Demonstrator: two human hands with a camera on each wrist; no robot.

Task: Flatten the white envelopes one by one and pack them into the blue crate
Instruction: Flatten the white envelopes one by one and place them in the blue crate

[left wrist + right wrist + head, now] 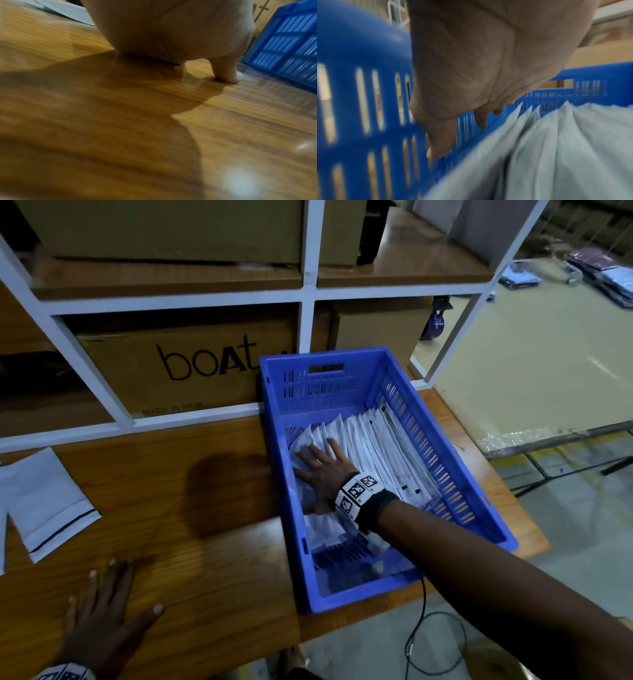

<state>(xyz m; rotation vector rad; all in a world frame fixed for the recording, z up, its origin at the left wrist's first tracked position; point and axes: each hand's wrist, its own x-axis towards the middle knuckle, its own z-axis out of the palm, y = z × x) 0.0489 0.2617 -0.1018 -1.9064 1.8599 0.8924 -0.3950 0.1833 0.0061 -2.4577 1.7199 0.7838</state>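
A blue slotted crate [479,498] stands on the right end of the wooden table and holds several white envelopes [373,446] leaning in a row. My right hand [322,474] lies inside the crate with fingers spread flat, pressing on the nearest envelope [301,445]. The right wrist view shows that palm [471,67] above pale envelopes [556,142] beside the crate wall [359,101]. My left hand [102,607] rests flat on the bare table, fingers spread, holding nothing; its thumb [229,73] touches the wood. Loose white envelopes [51,505] lie at the table's left edge.
A white-framed shelf [308,296] with cardboard boxes, one marked "boAt" [191,368], stands right behind the table and crate. The wooden table [205,508] stretches between the loose envelopes and the crate. A black cable [424,628] hangs off the front edge. The floor drops away on the right.
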